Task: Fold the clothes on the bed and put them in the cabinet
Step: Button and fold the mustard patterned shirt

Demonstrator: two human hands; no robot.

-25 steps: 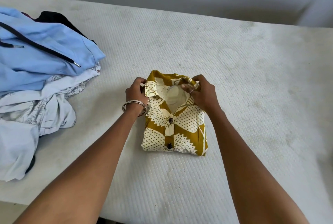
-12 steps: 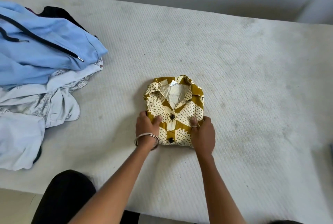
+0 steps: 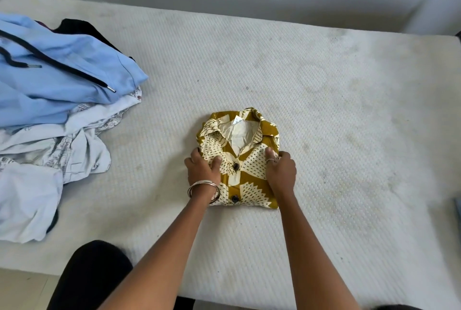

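Note:
A mustard and cream patterned shirt [image 3: 245, 145] lies folded into a small square near the middle of the white mattress [image 3: 324, 110], collar away from me, black buttons showing. My left hand [image 3: 203, 168], with metal bangles at the wrist, clasps the shirt's left edge, thumb on top. My right hand [image 3: 280, 170] clasps the right edge the same way. The fingers of both hands curl under the folded sides. No cabinet is in view.
A heap of unfolded clothes fills the left of the bed: a light blue garment with a black drawstring [image 3: 57, 80], a pale printed shirt [image 3: 62, 150] and something black [image 3: 77, 27] behind. A grey wall runs behind the bed. My dark-clothed knee [image 3: 92, 277] is at the near edge.
My hands left the collar, dropped to the shirt's lower part, then slid up to grip its two sides at mid-height. The shirt stays in place.

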